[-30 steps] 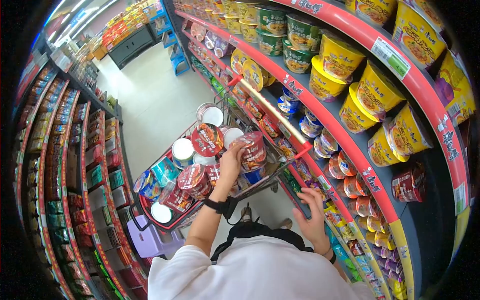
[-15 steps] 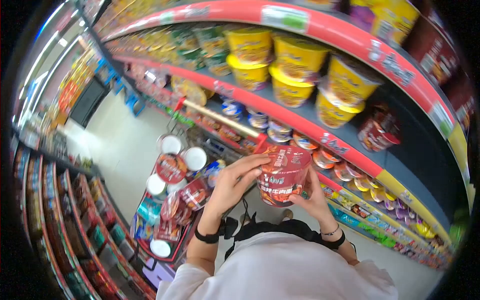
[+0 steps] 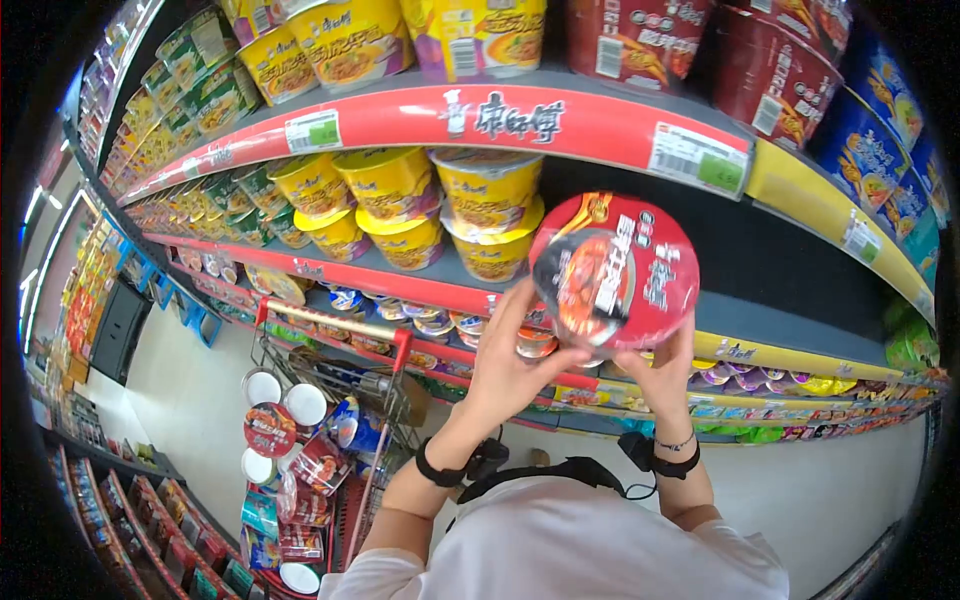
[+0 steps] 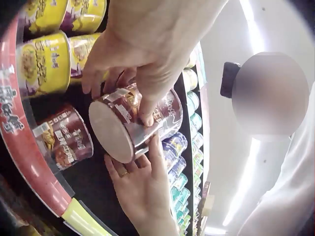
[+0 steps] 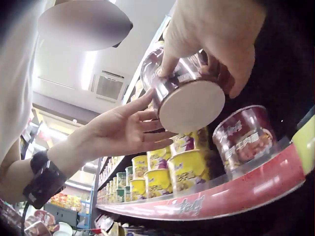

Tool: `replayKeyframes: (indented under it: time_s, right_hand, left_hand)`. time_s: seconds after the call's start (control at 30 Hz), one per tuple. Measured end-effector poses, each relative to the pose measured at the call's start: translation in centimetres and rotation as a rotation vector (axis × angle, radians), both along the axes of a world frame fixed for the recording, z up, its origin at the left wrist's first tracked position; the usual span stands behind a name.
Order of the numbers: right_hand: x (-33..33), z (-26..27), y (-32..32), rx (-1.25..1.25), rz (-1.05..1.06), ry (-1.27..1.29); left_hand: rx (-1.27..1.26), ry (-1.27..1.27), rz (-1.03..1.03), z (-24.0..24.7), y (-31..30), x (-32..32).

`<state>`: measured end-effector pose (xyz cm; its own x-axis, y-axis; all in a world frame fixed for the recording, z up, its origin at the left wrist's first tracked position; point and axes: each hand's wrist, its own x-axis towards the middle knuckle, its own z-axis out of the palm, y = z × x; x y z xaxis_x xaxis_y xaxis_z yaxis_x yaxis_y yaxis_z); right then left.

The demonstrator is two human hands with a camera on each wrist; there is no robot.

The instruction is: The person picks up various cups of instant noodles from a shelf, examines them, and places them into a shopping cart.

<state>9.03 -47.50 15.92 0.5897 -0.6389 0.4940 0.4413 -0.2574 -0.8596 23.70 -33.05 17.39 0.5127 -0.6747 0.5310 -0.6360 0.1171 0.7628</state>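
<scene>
A dark red instant noodle cup (image 3: 620,270), its picture lid tilted toward me, is held up in front of the middle shelf. My left hand (image 3: 505,355) grips its left side, with the thumb low near the base. On the other side my right hand (image 3: 665,375) holds the lower wall. The cup's pale round bottom (image 5: 192,105) shows in the right wrist view. Another dark red noodle cup (image 4: 64,136) stands on the shelf close by in the left wrist view; in the head view the held cup hides it.
Stacked yellow noodle cups (image 3: 490,215) fill the shelf to the left. A red shelf edge (image 3: 420,125) with price tags runs above. At lower left stands a shopping cart (image 3: 365,490) loaded with noodle cups, and blue cups (image 3: 870,150) sit on the upper right shelf.
The left hand has lifted the noodle cup from the cart area, and the right hand has joined it. Both have raised the cup to the shelf, and the view has turned right.
</scene>
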Motion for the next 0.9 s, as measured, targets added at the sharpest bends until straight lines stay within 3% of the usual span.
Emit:
replayKeyframes:
  time_s: [0.1, 0.33, 0.53, 0.67, 0.83, 0.9]
  right_hand:
    - [0.8, 1.0, -4.0, -0.373, -0.287, 0.085]
    - [4.9, 1.6, -10.6, -0.478, -0.371, 0.203]
    - [6.5, -0.9, -11.5, -0.323, -0.229, 0.100]
    - [6.8, -1.0, -11.2, -0.355, -0.301, 0.141]
    - [6.9, -1.8, -10.6, -0.309, -0.270, 0.131]
    - [7.2, -2.2, -8.7, -0.208, -0.360, -0.096]
  left_hand:
    - [-0.155, -0.055, 0.037, 2.1, -3.6, -0.1]
    - [-0.210, 0.022, 0.034, 0.8, -11.1, 3.2]
    - [-0.242, -0.057, 0.130, -0.1, -11.8, 3.0]
    - [-0.220, -0.086, 0.198, -0.1, -12.1, 2.6]
    - [-0.238, -0.075, 0.101, -0.8, -11.9, 2.3]
    - [-0.257, -0.140, 0.128, -1.8, -11.1, 1.6]
